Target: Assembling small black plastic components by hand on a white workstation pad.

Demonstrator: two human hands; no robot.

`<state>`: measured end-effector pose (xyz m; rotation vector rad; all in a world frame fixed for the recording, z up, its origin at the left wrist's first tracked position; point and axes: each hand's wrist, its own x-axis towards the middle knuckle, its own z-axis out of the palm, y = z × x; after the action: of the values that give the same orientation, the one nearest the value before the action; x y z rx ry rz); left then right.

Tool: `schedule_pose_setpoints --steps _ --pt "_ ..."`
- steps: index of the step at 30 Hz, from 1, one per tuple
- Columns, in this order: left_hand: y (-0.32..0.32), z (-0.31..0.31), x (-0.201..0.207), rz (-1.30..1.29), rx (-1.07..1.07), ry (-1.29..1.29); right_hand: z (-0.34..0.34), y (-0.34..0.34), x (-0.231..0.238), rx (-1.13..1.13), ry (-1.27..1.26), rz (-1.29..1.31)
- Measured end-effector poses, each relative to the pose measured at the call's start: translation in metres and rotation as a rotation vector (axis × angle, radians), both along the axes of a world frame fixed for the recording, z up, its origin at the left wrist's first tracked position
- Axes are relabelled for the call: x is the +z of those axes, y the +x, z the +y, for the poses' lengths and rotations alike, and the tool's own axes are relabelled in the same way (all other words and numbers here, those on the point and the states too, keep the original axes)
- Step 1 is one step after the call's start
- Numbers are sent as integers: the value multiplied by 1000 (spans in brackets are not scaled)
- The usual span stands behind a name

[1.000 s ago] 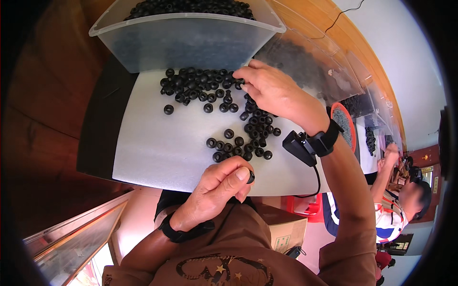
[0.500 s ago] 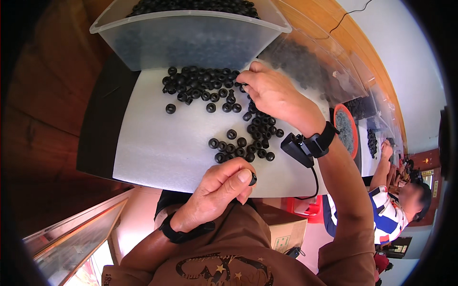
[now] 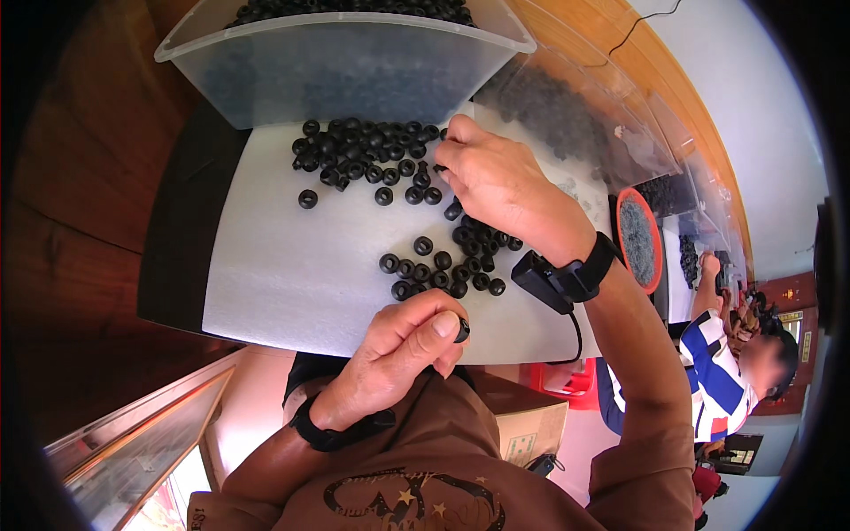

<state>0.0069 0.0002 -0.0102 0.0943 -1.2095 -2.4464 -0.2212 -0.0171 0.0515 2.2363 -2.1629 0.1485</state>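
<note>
Near the table's front edge my left hand (image 3: pixel 403 345) is closed, with a round black hollow bead (image 3: pixel 463 330) pinched between thumb and forefinger. My right hand (image 3: pixel 496 177) reaches to the far side of the table, its fingertips drawn together at the right end of a heap of black beads (image 3: pixel 354 155). A small black part (image 3: pixel 440 168) shows at those fingertips; the fingers hide most of it. Under and below the right hand lies a second group of beads (image 3: pixel 469 257), close above my left hand. One bead (image 3: pixel 307 199) lies apart at the left.
A translucent bin (image 3: pixel 345 71) full of black parts stands behind the white table surface (image 3: pixel 274 274). Farther right are more clear bins (image 3: pixel 567 115) and an orange basin (image 3: pixel 656 265) of grey pieces. A cable (image 3: pixel 580 341) hangs from my right wrist device. Another person (image 3: pixel 717 372) sits at the right.
My right hand's fingers have curled in more over the heap's right end. My left hand keeps its bead. The whole view has shifted slightly, and the beads appear a little farther left.
</note>
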Motion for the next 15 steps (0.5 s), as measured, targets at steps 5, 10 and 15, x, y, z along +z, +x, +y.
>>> schedule_pose_setpoints --steps 5,10,15 --pt "-1 0 -2 -2 -16 21 -1 4 -3 25 17 45" --pt "-1 0 -1 24 -23 59 10 5 7 30 -78 0" --pt "-2 0 -2 5 19 73 46 23 30 87 -58 -200"
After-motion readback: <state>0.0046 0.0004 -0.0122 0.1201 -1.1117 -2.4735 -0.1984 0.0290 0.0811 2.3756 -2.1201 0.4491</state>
